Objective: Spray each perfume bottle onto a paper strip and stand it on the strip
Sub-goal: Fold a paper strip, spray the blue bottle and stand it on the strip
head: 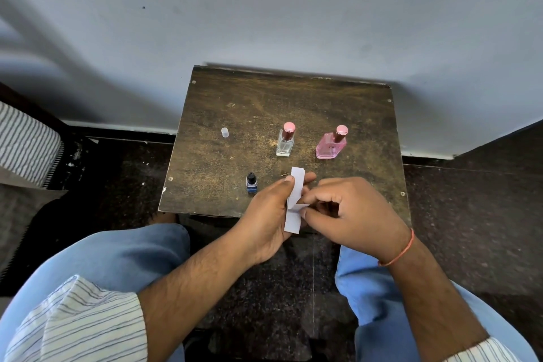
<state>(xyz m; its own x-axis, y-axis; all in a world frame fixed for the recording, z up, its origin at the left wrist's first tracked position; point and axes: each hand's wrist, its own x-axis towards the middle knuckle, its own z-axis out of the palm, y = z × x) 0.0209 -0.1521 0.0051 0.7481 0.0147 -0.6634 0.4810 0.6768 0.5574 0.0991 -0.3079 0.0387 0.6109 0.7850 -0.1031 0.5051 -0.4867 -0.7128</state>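
sitting at a small dark scuffed wooden desk (264, 103) pushed against a pale wall, a person works over its near edge with both hands. the left hand (264, 214) has its thumb and fingers curled round a stack of white paper strips (294, 200), held upright just above the desk edge; the right hand (349, 211) pinches the edge of one strip with curled fingertips, seemingly peeling it away from the rest. the step in hand looks like separating a single strip, before any spraying.

on the desk stand three bottles: a flat pink glass perfume bottle with a rose cap (332, 145) at the far right, a clear square glass perfume bottle with a rose cap (285, 141) beside it, and a small dark blue bottle with a black top (251, 182) just left of the left hand. a small clear plastic cap (225, 132) stands well apart at the left, likely off the blue bottle.

the next move calls for freeing one strip cleanly, laying it flat, then reaching for a bottle.
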